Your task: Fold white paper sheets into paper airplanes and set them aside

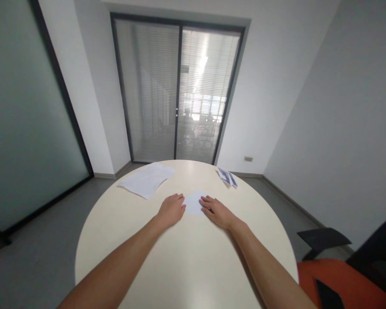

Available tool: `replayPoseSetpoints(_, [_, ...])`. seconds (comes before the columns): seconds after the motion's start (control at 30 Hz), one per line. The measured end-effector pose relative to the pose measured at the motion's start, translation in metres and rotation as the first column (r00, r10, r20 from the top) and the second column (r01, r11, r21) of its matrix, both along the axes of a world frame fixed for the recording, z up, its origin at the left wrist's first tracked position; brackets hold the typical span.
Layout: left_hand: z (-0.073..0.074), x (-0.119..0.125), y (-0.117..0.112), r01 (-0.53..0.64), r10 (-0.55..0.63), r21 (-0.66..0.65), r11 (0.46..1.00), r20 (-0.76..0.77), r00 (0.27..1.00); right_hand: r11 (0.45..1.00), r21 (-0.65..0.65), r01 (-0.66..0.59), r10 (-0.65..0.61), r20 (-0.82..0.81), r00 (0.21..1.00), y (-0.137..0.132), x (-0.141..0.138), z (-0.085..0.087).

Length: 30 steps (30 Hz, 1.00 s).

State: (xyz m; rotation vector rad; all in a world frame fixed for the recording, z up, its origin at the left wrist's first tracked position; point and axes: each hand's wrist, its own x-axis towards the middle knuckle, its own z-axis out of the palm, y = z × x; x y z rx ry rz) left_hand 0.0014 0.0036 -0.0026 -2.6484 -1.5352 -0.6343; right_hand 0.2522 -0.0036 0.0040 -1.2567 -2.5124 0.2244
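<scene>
A small white sheet of paper (193, 203) lies on the round cream table (193, 253), its far edge coming to a low peak. My left hand (171, 210) rests at the paper's left edge, palm down, with thumb and fingers apart. On the right side of the sheet, my right hand (216, 211) lies flat with its fingers spread and the fingertips on the paper. Neither hand is wrapped around anything. Parts of the sheet's side edges are covered by my fingers.
A larger creased white sheet (146, 179) lies at the table's far left. Folded printed paper (227, 177) sits near the far right edge. An orange chair (344, 281) with black armrests stands at the right. Beyond the table is a glass door (176, 90) with blinds.
</scene>
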Motion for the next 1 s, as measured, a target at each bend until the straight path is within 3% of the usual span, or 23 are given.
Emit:
replayPoseSetpoints(0.5, [0.003, -0.011, 0.008, -0.23, 0.232, -0.044, 0.972, 0.037, 0.972, 0.995, -0.036, -0.096, 0.093, -0.068, 0.993, -0.001, 0.003, 0.0])
replayPoseSetpoints(0.83, [-0.007, -0.012, 0.018, -0.187, 0.2, -0.099, 0.977, 0.152, 0.968, 0.992, -0.04, -0.12, 0.117, -0.071, 0.991, -0.004, -0.001, 0.003])
replayPoseSetpoints(1.0, [-0.005, -0.012, 0.018, -0.122, 0.134, -0.075, 0.99, 0.187, 0.973, 0.992, -0.044, -0.115, 0.112, -0.066, 0.991, -0.006, -0.002, 0.005])
